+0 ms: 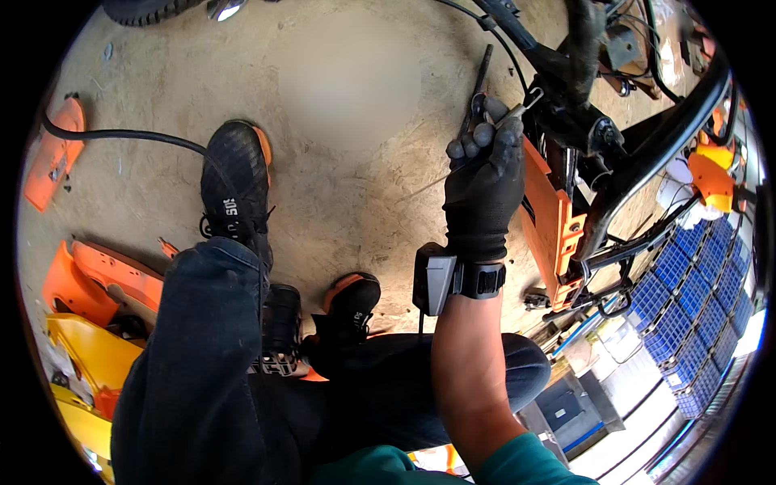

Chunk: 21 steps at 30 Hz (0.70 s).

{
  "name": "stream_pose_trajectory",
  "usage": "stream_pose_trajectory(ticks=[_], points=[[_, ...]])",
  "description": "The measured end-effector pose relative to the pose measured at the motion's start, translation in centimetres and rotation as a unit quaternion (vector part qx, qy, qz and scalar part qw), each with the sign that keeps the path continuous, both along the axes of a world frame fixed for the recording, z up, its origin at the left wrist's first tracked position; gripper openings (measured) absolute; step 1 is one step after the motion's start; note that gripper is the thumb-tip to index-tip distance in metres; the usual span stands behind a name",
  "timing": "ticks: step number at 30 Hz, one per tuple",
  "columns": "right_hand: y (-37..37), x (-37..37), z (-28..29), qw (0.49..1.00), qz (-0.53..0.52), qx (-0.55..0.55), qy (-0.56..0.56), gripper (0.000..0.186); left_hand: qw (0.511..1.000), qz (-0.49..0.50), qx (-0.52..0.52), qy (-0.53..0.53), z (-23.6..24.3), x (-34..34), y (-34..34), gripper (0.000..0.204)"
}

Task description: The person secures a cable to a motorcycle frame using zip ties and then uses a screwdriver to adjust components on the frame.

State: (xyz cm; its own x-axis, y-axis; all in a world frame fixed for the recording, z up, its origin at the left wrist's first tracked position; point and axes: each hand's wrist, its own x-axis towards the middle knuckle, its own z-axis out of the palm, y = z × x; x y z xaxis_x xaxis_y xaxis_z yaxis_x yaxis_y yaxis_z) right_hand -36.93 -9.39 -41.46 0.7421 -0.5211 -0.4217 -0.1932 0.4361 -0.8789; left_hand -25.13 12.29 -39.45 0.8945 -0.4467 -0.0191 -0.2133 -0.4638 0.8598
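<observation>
My right hand (487, 174), in a black glove, is closed around a slim tool with a pale shaft and a small bent metal hook (534, 99) at its end. A thin rod runs out from the hand's other side, down to the left. Beside the curled fingers is a dark, long-handled tool (483, 71); I cannot make out whether the hand grips it too. The hook points to the black tubular vehicle frame (659, 145), close to its lower joint. An orange panel (552, 218) stands just right of the hand. My left hand is out of view.
Loose orange panels (113, 271) and yellow panels (93, 347) lie on the left. A black cable (133, 135) crosses the concrete floor to my shoe (234, 182). Stacked blue crates (687, 299) stand at the right. Part of a tyre (145, 10) shows at the top left.
</observation>
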Motion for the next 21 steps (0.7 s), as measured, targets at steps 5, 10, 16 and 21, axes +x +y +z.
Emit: stream_pose_trajectory(ticks=[5, 10, 16, 21], points=[[0.8, 2.2, 0.0, 0.999, -0.025, 0.018, -0.038, 0.033, 0.996, -0.006, -0.052, 0.069, -2.5, -2.4, -1.9, 0.022], [0.7, 3.1, 0.0, 0.996, -0.055, 0.045, -0.054, 0.036, 0.989, 0.003, -0.094, 0.113, -3.5, -3.2, -3.0, 0.021], [-0.3, 2.8, -0.1, 0.995, -0.026, 0.080, -0.062, 0.040, 0.978, 0.014, -0.136, 0.157, -4.2, -3.7, -4.0, 0.021], [0.0, 3.1, -0.6, 0.996, -0.076, 0.042, -0.028, 0.040, 0.968, 0.026, -0.169, 0.186, -4.7, -4.1, -4.9, 0.021]])
